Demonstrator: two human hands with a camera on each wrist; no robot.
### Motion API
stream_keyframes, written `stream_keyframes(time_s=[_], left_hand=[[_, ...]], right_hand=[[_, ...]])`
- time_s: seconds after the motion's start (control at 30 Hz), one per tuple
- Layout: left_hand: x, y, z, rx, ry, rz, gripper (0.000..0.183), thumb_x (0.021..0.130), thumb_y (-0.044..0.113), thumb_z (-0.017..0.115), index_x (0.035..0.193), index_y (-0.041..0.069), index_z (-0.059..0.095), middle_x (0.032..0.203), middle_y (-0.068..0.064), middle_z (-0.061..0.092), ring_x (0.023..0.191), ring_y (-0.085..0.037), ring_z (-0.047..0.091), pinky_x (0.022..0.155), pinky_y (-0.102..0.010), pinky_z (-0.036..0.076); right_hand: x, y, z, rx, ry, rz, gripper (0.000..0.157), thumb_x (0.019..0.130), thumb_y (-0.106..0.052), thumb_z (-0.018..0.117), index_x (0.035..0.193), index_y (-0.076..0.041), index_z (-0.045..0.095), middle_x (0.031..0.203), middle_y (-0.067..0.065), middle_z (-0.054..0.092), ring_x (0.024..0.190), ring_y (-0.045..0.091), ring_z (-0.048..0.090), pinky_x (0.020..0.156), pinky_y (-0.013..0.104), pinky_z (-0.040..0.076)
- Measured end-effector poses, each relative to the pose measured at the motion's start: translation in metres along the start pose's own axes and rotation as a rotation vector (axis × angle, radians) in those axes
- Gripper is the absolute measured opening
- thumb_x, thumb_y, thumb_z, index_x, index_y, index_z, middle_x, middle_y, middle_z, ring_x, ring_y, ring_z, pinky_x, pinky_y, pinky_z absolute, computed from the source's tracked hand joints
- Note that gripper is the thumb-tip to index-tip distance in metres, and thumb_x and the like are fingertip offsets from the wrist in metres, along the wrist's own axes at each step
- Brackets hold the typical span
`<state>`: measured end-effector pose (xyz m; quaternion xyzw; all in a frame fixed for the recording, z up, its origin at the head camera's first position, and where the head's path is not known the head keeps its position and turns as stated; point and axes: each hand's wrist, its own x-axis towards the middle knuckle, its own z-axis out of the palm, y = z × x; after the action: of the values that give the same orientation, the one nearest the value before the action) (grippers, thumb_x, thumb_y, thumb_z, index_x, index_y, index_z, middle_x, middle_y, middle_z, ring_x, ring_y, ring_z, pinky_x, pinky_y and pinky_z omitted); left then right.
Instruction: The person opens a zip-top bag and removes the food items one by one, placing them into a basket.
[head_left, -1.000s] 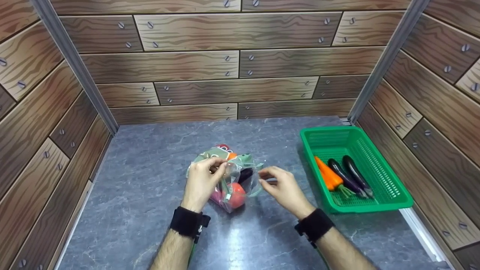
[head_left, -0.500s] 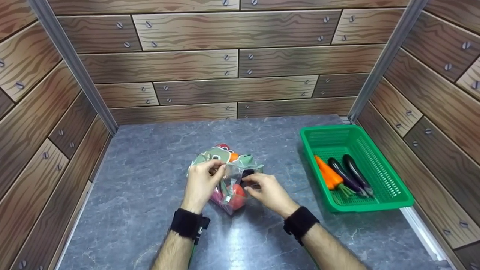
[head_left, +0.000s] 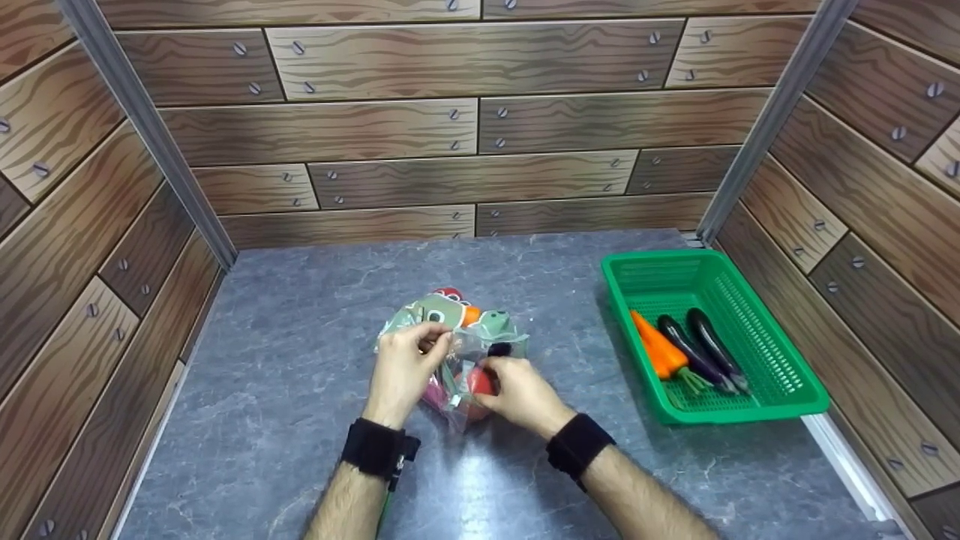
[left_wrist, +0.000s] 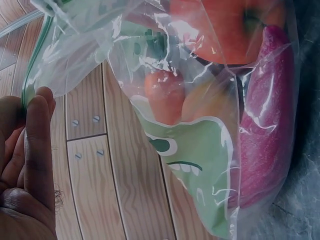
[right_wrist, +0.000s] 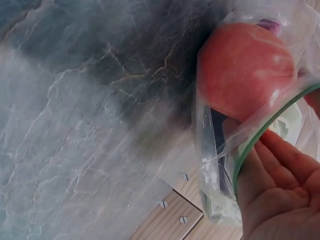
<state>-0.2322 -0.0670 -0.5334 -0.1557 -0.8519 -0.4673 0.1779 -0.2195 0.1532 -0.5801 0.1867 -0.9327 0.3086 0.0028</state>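
A clear zip bag [head_left: 448, 311] with green cartoon prints lies mid-table with vegetables in it. Through its film show a tomato [right_wrist: 245, 70], a long magenta vegetable [left_wrist: 270, 120] and a small orange vegetable [left_wrist: 165, 95]. A dark vegetable [head_left: 499, 349] shows near its mouth. My left hand [head_left: 405, 367] pinches the green zip edge between thumb and fingers, the opening held up. My right hand [head_left: 521, 394] reaches past the green rim into the bag, its extended fingers [right_wrist: 282, 157] right by the tomato. The film and rim partly cover the right fingertips.
To the right stands a green plastic basket [head_left: 806, 390] with orange carrots [head_left: 658, 349] and two dark eggplants [head_left: 712, 341] inside. Wood-patterned panels [head_left: 465, 127] wall the grey marbled table [head_left: 300, 360] at the back and both sides.
My right hand has moved left from the bag's right edge to its mouth and in beside the tomato. The left hand keeps its pinch with hardly any movement.
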Motion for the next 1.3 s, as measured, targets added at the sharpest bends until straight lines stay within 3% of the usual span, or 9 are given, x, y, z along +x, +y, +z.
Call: stream_keyframes(time_s=[0.33,0.73,1.07,1.3], left_hand=[[-0.003,-0.002,0.001,-0.007,-0.03,-0.034,0.01,0.106,0.009,0.085,0.115,0.006,0.09,0.1,-0.01,0.091,0.082,-0.016,0.082,0.073,-0.024,0.069],[-0.003,-0.002,0.001,0.002,-0.035,-0.032,0.01,0.107,0.009,0.084,0.114,0.006,0.09,0.101,-0.01,0.091,0.083,-0.016,0.083,0.074,-0.025,0.07],[-0.002,-0.002,0.0,0.0,-0.018,-0.017,0.008,0.106,0.008,0.085,0.112,0.006,0.09,0.099,-0.01,0.09,0.081,-0.016,0.082,0.071,-0.022,0.067],[-0.001,-0.002,-0.001,0.001,-0.016,-0.024,0.008,0.106,0.007,0.085,0.112,0.006,0.09,0.098,-0.009,0.09,0.081,-0.015,0.08,0.071,-0.022,0.067]], right_hand=[[-0.002,0.004,0.01,-0.056,0.001,0.006,0.045,0.09,-0.017,0.098,0.127,0.002,0.078,0.115,0.019,0.086,0.099,0.034,0.085,0.089,0.051,0.075],[-0.006,0.005,0.005,-0.037,0.006,0.006,0.046,0.088,-0.017,0.096,0.126,0.001,0.077,0.112,0.016,0.085,0.095,0.029,0.083,0.085,0.046,0.074],[-0.01,0.0,-0.014,0.048,0.012,0.059,0.068,0.091,-0.023,0.098,0.148,0.005,0.072,0.13,0.024,0.084,0.108,0.034,0.086,0.09,0.046,0.076],[-0.015,-0.001,-0.026,0.086,0.028,0.063,0.071,0.091,-0.021,0.098,0.152,0.004,0.071,0.135,0.025,0.084,0.114,0.035,0.086,0.096,0.049,0.076]])
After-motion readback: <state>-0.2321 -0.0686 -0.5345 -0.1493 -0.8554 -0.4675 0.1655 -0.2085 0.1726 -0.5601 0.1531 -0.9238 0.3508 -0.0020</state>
